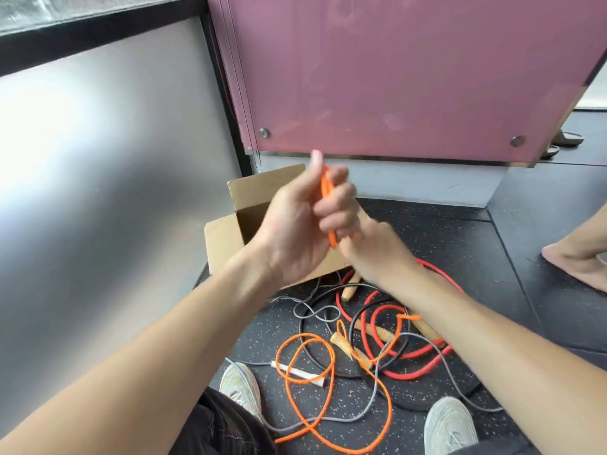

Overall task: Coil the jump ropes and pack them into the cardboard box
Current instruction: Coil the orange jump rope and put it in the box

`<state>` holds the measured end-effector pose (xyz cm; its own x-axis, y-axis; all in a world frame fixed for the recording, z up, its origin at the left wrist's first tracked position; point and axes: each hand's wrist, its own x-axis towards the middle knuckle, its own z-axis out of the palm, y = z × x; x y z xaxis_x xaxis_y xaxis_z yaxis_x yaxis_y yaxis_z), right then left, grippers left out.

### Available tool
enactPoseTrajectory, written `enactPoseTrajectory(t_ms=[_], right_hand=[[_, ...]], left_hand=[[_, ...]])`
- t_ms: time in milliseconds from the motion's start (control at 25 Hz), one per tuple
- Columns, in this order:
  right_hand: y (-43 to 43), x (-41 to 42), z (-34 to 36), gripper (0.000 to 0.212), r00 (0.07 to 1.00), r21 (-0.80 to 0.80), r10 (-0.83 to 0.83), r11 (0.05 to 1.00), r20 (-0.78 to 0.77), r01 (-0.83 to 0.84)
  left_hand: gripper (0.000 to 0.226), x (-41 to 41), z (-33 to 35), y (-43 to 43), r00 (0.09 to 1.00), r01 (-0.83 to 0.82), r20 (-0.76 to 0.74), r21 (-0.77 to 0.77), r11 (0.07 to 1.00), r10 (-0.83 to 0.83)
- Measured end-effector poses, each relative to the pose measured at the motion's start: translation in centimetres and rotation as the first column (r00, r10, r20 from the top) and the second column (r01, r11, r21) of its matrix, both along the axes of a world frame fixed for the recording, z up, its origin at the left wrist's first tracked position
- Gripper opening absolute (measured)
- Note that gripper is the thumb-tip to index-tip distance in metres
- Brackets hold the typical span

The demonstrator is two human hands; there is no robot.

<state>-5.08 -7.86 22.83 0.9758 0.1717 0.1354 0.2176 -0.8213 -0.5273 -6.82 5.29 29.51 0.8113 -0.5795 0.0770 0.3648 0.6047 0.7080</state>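
My left hand [305, 221] is raised above the open cardboard box [249, 205] and is closed around loops of the orange jump rope [325, 188]. Just below it, my right hand [374, 247] grips the same orange loops from underneath. The rest of that orange rope trails loose over the floor [305, 385] between my feet. Red [423, 353], black [328, 372] and grey [315, 313] ropes lie tangled on the floor with wooden handles [427, 330] and a white handle [299, 372]. The box's inside is mostly hidden behind my left hand.
A pink panel [410, 77] on a grey base stands right behind the box. A metallic wall [115, 159] runs along the left. My two shoes [450, 425] rest on the speckled black floor. Another person's bare foot [581, 261] is at the right edge.
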Motion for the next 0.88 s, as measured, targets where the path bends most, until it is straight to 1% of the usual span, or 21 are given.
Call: enactPoseTrajectory(t_ms=[40, 80, 120, 160, 200, 240, 280, 320, 360, 400, 440, 480, 520, 600, 640, 680, 720, 760, 800, 840, 880], right_hand=[[1.5, -1.0, -0.3, 0.051, 0.991, -0.023, 0.128, 0.991, -0.045, -0.129], [2.8, -2.2, -0.3, 0.048, 0.973, -0.002, 0.223, 0.975, -0.061, -0.224], [3.6, -3.1, -0.1, 0.044, 0.959, 0.024, 0.280, 0.960, -0.052, -0.279], [4.1, -3.7, 0.4, 0.042, 0.955, 0.027, 0.295, 0.955, -0.012, -0.295], [4.2, -4.0, 1.1, 0.044, 0.954, -0.018, 0.293, 0.956, 0.070, -0.292], [4.0, -4.0, 1.8, 0.045, 0.944, -0.086, 0.282, 0.959, 0.174, -0.271], [3.5, -4.0, 2.6, 0.045, 0.926, -0.131, 0.266, 0.962, 0.267, -0.239], [2.7, -3.6, 3.1, 0.045, 0.905, -0.141, 0.237, 0.970, 0.353, -0.199], [1.7, -3.1, 3.6, 0.045, 0.887, -0.121, 0.194, 0.980, 0.420, -0.157], [0.6, -2.4, 3.9, 0.046, 0.873, -0.084, 0.139, 0.990, 0.468, -0.113], [-0.4, -1.6, 4.1, 0.048, 0.863, -0.055, 0.084, 0.996, 0.499, -0.065], [-1.2, -1.0, 4.1, 0.051, 0.854, -0.025, 0.035, 0.999, 0.520, -0.026], [-1.9, -0.5, 4.0, 0.054, 0.839, 0.016, -0.004, 1.000, 0.544, -0.006], [-2.9, 0.3, 3.7, 0.060, 0.795, 0.090, -0.058, 0.996, 0.604, 0.005], [-3.2, 0.6, 3.5, 0.063, 0.785, 0.127, -0.093, 0.992, 0.613, 0.018], [-3.3, 0.9, 3.3, 0.066, 0.794, 0.178, -0.148, 0.983, 0.590, 0.051], [-3.4, 1.4, 3.0, 0.070, 0.823, 0.232, -0.224, 0.966, 0.522, 0.115], [-3.3, 1.7, 2.8, 0.072, 0.855, 0.257, -0.303, 0.944, 0.421, 0.208], [-3.0, 1.8, 2.5, 0.070, 0.888, 0.225, -0.353, 0.929, 0.295, 0.294], [-2.4, 1.6, 1.8, 0.069, 0.931, 0.157, -0.333, 0.938, 0.149, 0.310], [-1.4, 1.1, 1.0, 0.068, 0.968, 0.108, -0.249, 0.963, -0.002, 0.248]], left_hand=[[0.043, 1.0, 0.1, 0.7, 0.974, -0.227, 0.015, 0.035, 0.973, 0.227], [0.044, 2.2, -0.1, 1.8, 0.898, -0.440, 0.082, 0.126, 0.889, 0.432], [0.044, 3.4, -0.6, 3.1, 0.796, -0.605, 0.204, 0.253, 0.755, 0.570], [0.045, 4.2, -1.3, 4.3, 0.710, -0.704, 0.363, 0.381, 0.599, 0.604], [0.046, 4.6, -2.0, 5.2, 0.664, -0.746, 0.520, 0.507, 0.432, 0.538], [0.048, 4.6, -2.4, 5.6, 0.672, -0.738, 0.626, 0.615, 0.278, 0.396], [0.050, 4.1, -2.8, 5.6, 0.721, -0.691, 0.658, 0.708, 0.145, 0.217], [0.050, 3.5, -2.9, 5.1, 0.781, -0.624, 0.623, 0.779, 0.052, 0.038], [0.050, 2.6, -2.7, 4.4, 0.823, -0.558, 0.556, 0.830, 0.016, -0.116], [0.050, 1.8, -2.4, 3.5, 0.849, -0.481, 0.482, 0.875, 0.062, -0.216], [0.048, 1.1, -2.1, 2.6, 0.873, -0.376, 0.411, 0.910, 0.173, -0.264], [0.045, 0.5, -1.8, 1.8, 0.903, -0.242, 0.331, 0.920, 0.309, -0.275], [0.042, 0.3, -1.7, 1.2, 0.935, -0.095, 0.230, 0.896, 0.434, -0.271], [0.040, 0.1, -1.6, 0.5, 0.951, 0.188, 0.021, 0.757, 0.626, -0.310], [0.038, -0.1, -1.6, 0.4, 0.930, 0.312, -0.054, 0.642, 0.701, -0.364], [0.035, -0.3, -1.5, 0.3, 0.902, 0.407, -0.090, 0.504, 0.762, -0.422], [0.033, -0.5, -1.3, 0.4, 0.886, 0.454, -0.085, 0.363, 0.814, -0.456], [0.033, -0.6, -1.0, 0.4, 0.896, 0.441, -0.063, 0.243, 0.864, -0.440], [0.034, -0.5, -0.7, 0.5, 0.928, 0.371, -0.033, 0.156, 0.915, -0.371], [0.034, -0.3, -0.4, 0.6, 0.967, 0.253, 0.001, 0.100, 0.962, -0.254], [0.035, 0.0, -0.2, 0.7, 0.995, 0.091, 0.030, 0.072, 0.993, -0.094]])
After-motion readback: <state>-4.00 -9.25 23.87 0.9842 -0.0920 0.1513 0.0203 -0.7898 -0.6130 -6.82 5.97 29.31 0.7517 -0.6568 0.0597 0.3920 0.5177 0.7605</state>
